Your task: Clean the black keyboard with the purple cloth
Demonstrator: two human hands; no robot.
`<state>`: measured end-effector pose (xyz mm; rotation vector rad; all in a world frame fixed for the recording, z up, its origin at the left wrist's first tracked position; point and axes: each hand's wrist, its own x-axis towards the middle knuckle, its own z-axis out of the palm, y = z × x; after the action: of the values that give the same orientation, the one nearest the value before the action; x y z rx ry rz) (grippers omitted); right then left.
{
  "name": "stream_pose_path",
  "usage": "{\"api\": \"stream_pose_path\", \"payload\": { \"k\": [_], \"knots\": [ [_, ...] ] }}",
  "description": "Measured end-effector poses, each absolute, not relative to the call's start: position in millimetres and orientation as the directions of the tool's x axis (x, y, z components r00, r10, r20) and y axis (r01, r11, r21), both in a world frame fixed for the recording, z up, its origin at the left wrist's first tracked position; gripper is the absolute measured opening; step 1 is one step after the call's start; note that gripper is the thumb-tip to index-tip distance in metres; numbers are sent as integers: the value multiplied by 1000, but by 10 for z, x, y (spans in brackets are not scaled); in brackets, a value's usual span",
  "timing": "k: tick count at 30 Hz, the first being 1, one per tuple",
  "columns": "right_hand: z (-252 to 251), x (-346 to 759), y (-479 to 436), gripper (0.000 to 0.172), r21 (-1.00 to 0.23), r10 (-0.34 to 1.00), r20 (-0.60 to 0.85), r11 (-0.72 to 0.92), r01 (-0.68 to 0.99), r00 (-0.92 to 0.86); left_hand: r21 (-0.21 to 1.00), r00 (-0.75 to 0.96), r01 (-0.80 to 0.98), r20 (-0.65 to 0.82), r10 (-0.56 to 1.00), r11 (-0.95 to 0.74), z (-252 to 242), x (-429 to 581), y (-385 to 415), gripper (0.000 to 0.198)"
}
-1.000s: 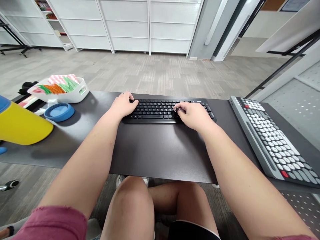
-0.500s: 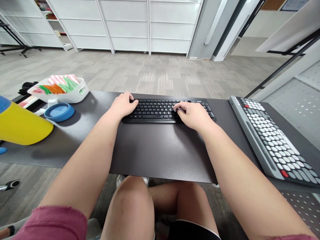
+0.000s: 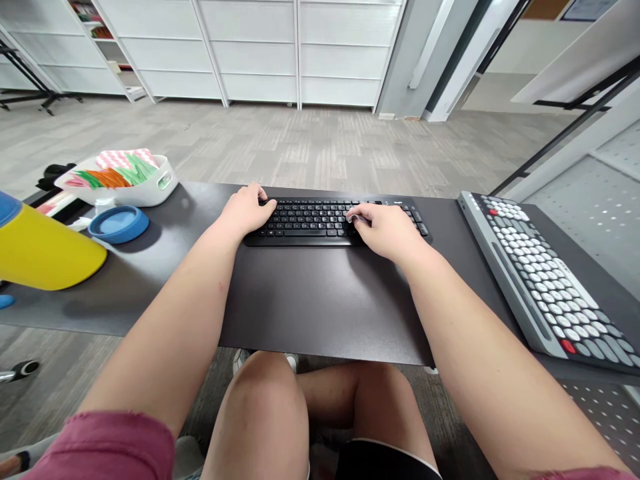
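Note:
A black keyboard lies flat along the far side of the dark desk. My left hand grips its left end, thumb over the top edge of the keys and the other fingers curled around the corner, partly hidden. My right hand is over the right part of the keys, fingers closed in a pinch. Between those fingertips shows a small thin, shiny wire-like thing, low against the keys. Most of it is hidden by the fingers, so its kind is unclear.
On the right stands a larger grey keyboard with round white keys. To the left are a white basket of colourful items, a blue round lid and a yellow container. The desk's near edge runs above my knees.

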<state>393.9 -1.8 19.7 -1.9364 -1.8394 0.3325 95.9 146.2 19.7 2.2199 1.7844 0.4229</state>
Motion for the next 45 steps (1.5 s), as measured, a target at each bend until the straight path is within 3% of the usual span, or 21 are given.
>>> {"api": "stream_pose_path", "payload": {
  "k": [15, 34, 41, 45],
  "knots": [
    [191, 3942, -21, 34, -471, 987, 133, -14, 882, 87, 325, 222, 917, 63, 973, -230, 177, 972, 1471, 33],
    [251, 3989, -13, 33, -429, 993, 105, -11, 903, 62, 348, 218, 909, 76, 973, -231, 165, 954, 1490, 33],
    [328, 4018, -67, 27, -515, 995, 96, 53, 856, -4, 353, 223, 905, 75, 972, -235, 158, 939, 1508, 33],
    [313, 4013, -82, 28, -603, 987, 163, 96, 792, 4, 363, 227, 900, 79, 971, -240, 157, 935, 1513, 32]
  ]
}}
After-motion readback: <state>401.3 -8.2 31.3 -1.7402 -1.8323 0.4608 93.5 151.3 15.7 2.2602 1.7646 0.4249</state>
